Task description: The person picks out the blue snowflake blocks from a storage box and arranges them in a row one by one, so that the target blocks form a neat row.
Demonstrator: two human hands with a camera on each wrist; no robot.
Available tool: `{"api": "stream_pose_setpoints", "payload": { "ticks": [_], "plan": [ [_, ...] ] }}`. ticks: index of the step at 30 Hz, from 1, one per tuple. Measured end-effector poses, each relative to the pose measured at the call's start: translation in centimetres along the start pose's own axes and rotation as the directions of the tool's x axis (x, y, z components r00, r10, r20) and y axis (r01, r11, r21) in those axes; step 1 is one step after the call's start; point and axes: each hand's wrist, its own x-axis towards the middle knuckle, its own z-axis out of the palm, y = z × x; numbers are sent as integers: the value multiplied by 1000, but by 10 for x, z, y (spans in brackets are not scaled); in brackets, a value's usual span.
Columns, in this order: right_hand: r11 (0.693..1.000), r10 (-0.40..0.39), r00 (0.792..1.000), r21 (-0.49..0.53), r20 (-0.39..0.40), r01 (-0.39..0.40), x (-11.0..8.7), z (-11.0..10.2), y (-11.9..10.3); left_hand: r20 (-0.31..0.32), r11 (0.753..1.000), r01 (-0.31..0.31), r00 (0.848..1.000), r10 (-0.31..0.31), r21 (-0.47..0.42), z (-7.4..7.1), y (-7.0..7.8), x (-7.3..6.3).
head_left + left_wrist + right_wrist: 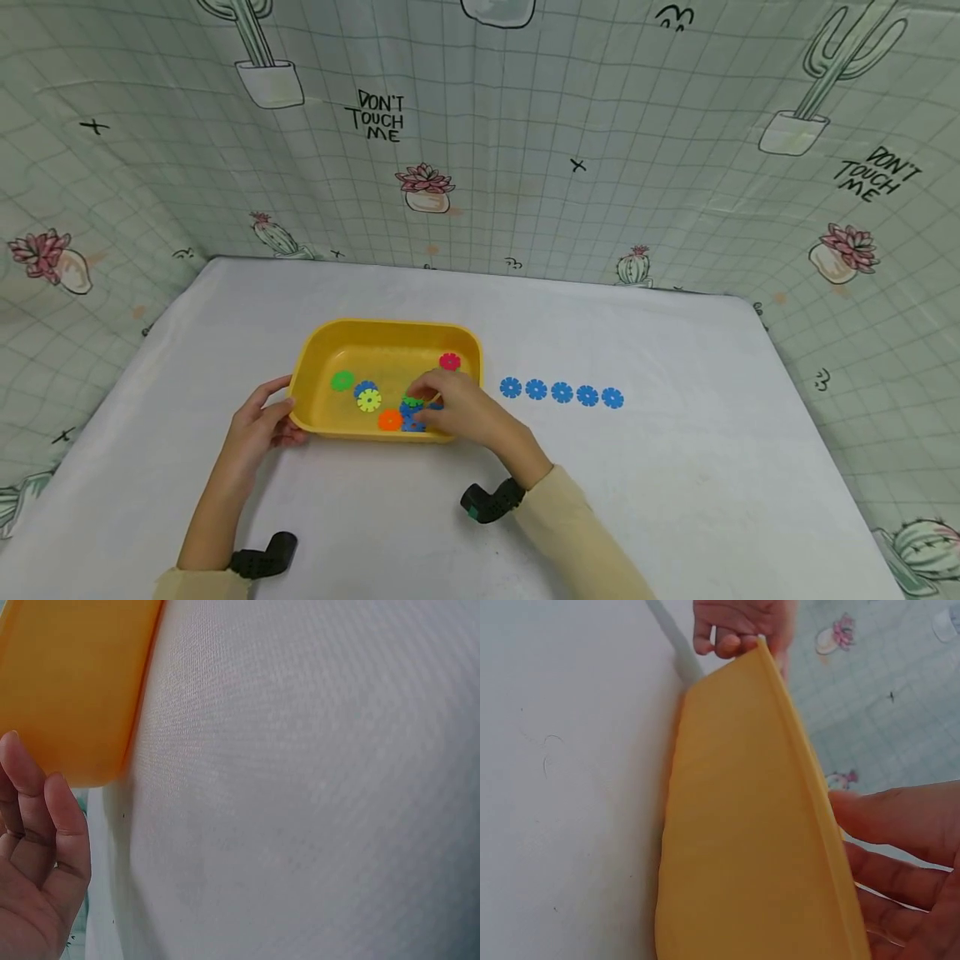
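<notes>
A yellow tray (397, 333) with rounded corners lies on the white table. Flower-shaped discs are inside it: a green disc (342, 381), a yellow-green disc (369, 401) over a blue one, an orange disc (389, 420), a pink disc (450, 361) and a cluster of blue discs (412, 423). My left hand (262, 421) holds the tray's left end, its fingers against the outer wall. Inside the tray's right part, my right hand (461, 406) reaches down at the blue cluster, thumb and forefinger apart. The tray's wall hides those fingertips in the right wrist view.
To the right of the tray, several blue discs (562, 392) lie in a row on the white cloth (675, 483). A patterned curtain (510, 217) stands behind the table. Each wrist carries a black camera mount (491, 502).
</notes>
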Motion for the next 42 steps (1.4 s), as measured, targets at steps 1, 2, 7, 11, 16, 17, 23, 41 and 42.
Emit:
{"api": "stream_pose_setpoints", "payload": {
  "ticks": [1, 2, 7, 11, 16, 17, 23, 41, 42],
  "plan": [
    [1000, -1, 1000, -10, 9, 1, 2, 0, 0, -8, 1000, 3, 1000, -3, -15, 0, 0, 0],
    [1000, -2, 1000, -20, 16, 2, 4, 1, 0, -10, 1000, 6, 1000, -6, -13, 1, 0, 0],
    [998, 26, 998, -57, 57, -23, 13, 4, 1, -8, 1000, 12, 1000, -12, -13, 0, 0, 0],
    [994, 75, 993, -89, 94, -67, 19, 7, 4, 8, 1000, 8, 1000, -7, -18, -2, -2, 2],
    [986, 126, 984, -127, 124, -111, 26, 10, 6, 25, 996, -26, 999, 28, -80, -5, -15, 11],
    [984, 135, 982, -135, 128, -118, 27, 11, 7, 28, 995, -32, 999, 34, -90, -6, -18, 12],
    [969, 162, 976, -209, 142, -131, 31, 14, 8, 14, 998, -19, 1000, 20, -62, -3, -8, 6],
    [934, 234, 965, -305, 121, -188, 31, 19, 5, 35, 992, 20, 999, -16, -126, -2, -6, 1],
    [933, 233, 965, -306, 121, -187, 31, 19, 5, 36, 991, 24, 999, -19, -134, -2, -5, 0]
  ]
}}
